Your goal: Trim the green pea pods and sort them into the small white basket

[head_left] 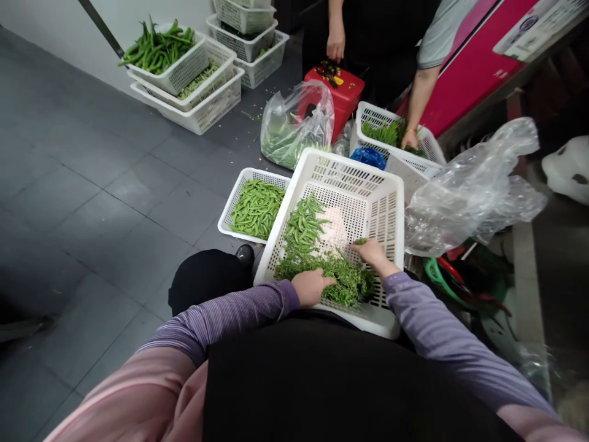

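Observation:
A large white basket (294, 184) sits tilted in front of me, close against my black apron. Tangled fine green sprigs (347, 279) are heaped along its near side, and a pile of green pea pods (304, 227) lies further in at the left. My left hand (314, 286) rests at the edge of the sprigs, index finger stretched out over them; its lower fingers are partly hidden. Near the basket's right wall, my right hand (372, 253) pinches a small green sprig (360, 241) between the fingertips. A pale pinkish patch (335, 228) shows through the basket floor.
A smaller white basket of pea pods (257, 209) stands on the floor at left. Beyond are a clear bag (294, 126), a red stool (343, 95) and a co-worker's hand (409, 140) in another basket (432, 153). Stacked baskets (207, 113) hold green peppers (161, 46). Plastic sheeting (473, 184) lies right.

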Tool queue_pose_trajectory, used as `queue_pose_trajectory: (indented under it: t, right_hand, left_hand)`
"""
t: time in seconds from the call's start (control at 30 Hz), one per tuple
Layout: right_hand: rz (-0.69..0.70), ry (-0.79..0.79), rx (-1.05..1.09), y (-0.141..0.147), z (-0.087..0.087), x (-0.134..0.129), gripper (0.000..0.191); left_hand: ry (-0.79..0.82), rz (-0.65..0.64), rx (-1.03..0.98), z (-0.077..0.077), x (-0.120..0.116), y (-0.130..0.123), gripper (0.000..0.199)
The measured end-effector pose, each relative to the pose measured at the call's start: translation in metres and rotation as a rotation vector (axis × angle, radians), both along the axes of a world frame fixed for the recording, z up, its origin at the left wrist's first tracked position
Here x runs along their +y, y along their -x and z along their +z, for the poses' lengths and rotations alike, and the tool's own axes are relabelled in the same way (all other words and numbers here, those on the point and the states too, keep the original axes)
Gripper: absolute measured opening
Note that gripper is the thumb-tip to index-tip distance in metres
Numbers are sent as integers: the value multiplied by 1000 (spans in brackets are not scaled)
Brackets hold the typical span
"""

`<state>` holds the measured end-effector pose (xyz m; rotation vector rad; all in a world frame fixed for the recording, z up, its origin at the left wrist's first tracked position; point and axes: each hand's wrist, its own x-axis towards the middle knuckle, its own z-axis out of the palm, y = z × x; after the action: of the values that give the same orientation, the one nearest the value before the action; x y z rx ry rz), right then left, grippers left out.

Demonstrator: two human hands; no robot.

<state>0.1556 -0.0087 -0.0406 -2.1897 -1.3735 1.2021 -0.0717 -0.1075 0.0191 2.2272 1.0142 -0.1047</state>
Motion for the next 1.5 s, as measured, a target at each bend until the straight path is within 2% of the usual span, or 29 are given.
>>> queue_pose_trajectory:
  t: [0.03,0.1,0.17,0.23,0.37,0.5,0.57,0.67,0.73,0.77,0.93,1.23,1.33,1.4,1.5]
  right_hand:
    - [49,38,-76,0,-7,1,17]
    - [121,89,-210,2,-17,0,15]
    - [192,121,-302,5,-21,-5,12]
    - [249,133,-359,7,-21,-11,11]
    - [315,103,-400,7,-14,-19,14]
    - [290,25,-388,7,5,-16,17]
    - [225,15,-277,7,22,-14,18]
    - [30,120,255,14,51,-23,21]
    - [-76,215,586,25,68,-38,22]
    - [-91,241,668,32,75,-47,22]
    - [-124,199,760,62,93,-79,20]
    - [-322,239,849,76,97,-90,19]
    - [-250,339,927,75,103,-97,17]
    - [-154,399,955,69,108,-101,16]
    - [-115,461,948,54,116,-106,18]
  left_hand:
    - [-19,10,-9,0,0,0,50]
    - [-33,-4,6,0,2,0,40]
    - [-22,-62,54,1,3,0,27]
    - [-11,-114,90,2,2,-1,22]
    - [-31,-103,76,3,0,0,23]
    - [-47,-47,69,5,2,2,21]
    - [-61,56,35,7,4,3,22]
    - [-50,239,-96,12,8,2,27]
    - [-36,299,-174,16,8,-1,27]
    - [-40,303,-198,19,8,-2,27]
    - [-147,222,-209,26,0,-3,26]
    - [-295,185,-238,29,-9,4,24]
    - [-303,175,-299,28,-9,3,20]
    - [-280,229,-313,26,-2,6,19]
    - [-205,499,-199,20,19,17,23]
